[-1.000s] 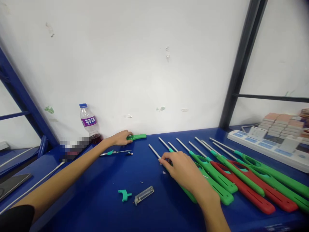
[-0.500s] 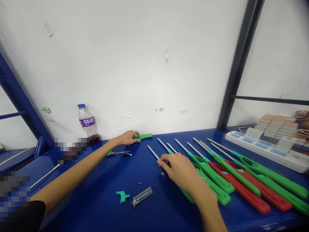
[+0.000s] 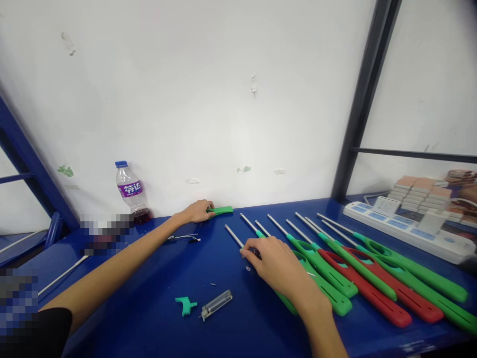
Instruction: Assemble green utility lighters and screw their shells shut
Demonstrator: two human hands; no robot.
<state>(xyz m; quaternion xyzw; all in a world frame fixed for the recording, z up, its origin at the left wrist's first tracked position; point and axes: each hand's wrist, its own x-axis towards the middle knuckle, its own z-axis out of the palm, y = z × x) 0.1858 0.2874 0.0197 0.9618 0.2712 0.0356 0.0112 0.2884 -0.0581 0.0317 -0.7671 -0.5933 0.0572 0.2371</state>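
Note:
My left hand [image 3: 198, 211] reaches to the back of the blue bench [image 3: 156, 278] and its fingers are closed on a green lighter shell [image 3: 222, 210] lying by the wall. My right hand [image 3: 272, 261] rests on the leftmost long-nosed lighter [image 3: 234, 235], fingers curled over where its metal tube meets the green handle. Several more green and red lighters [image 3: 357, 278] lie side by side to its right. Near the front lie a loose green trigger [image 3: 185, 305] and a clear gas tank [image 3: 216, 304]. A small wired part [image 3: 183, 237] sits under my left forearm.
A water bottle [image 3: 128, 190] stands against the white wall at the left. A white power strip [image 3: 410, 231] and stacked small boxes [image 3: 417, 193] occupy the right end of the bench. A dark post [image 3: 363, 99] rises behind them. A white cable [image 3: 61, 275] runs along the left.
The view has drifted slightly. My left hand has slid the green shell a little to the right along the wall; my right hand stays on the leftmost lighter.

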